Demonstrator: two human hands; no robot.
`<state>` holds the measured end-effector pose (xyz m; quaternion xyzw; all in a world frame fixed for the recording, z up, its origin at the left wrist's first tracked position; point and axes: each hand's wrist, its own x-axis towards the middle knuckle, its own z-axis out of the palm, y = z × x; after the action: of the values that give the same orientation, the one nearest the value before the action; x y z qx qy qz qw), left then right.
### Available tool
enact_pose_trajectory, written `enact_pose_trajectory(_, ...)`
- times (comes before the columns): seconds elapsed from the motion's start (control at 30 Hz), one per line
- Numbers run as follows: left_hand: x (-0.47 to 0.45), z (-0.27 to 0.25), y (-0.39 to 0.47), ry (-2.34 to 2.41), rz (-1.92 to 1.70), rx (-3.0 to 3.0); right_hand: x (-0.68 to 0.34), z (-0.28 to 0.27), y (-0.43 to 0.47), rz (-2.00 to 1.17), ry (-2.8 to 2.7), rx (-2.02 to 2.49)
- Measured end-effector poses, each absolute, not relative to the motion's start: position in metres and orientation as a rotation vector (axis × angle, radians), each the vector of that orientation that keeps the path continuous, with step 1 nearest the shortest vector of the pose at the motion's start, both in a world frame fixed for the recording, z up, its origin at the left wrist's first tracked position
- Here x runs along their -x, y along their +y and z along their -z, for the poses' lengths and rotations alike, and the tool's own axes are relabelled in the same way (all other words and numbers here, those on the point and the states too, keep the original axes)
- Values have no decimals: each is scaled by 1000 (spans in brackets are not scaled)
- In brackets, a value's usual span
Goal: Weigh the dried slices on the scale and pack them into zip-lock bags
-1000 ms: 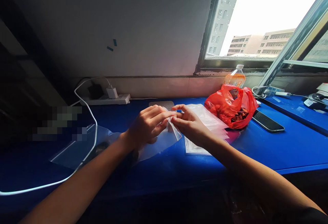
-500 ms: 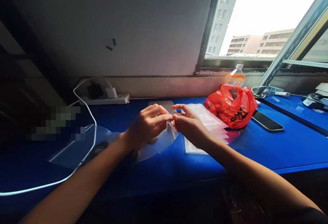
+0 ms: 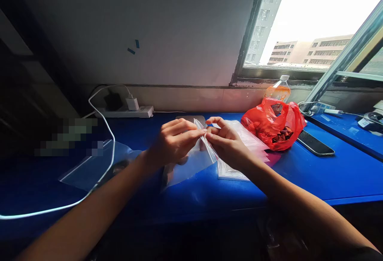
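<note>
Left arm: comes up from the lower left corner on a long slant, wrist roughly in line with the forearm.
Left hand (image 3: 176, 139): back turned up, fingers bent and reaching toward the right hand; its grip is closed, thumb and fingers pinching the bag's edge.
Right arm: slants in from the lower right, elbow end lowest.
Right hand (image 3: 224, 139): turned more on its side, one finger curled up and away from the bag; thumb and another fingertip meet in a narrow grip on the same edge.
Fingertips: the two hands' tips come together, touching or nearly so; I cannot tell which.
Clear bag (image 3: 193, 167): between the hands, its edge strip slanting down to the right, its body spreading below the left hand over the blue desk (image 3: 311, 183).
Beside the right wrist: a stack of clear bags (image 3: 249, 139), near a red bag (image 3: 260, 123).
</note>
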<state>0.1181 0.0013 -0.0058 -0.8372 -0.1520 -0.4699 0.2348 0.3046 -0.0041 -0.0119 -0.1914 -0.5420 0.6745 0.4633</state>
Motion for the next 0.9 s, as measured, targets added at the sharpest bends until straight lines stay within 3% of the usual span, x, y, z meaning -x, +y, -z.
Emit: enact_pose_trajectory(0.9,-120,-5,-7,-371,1123,2488,-308,9,-7,-1460,-1454,608)
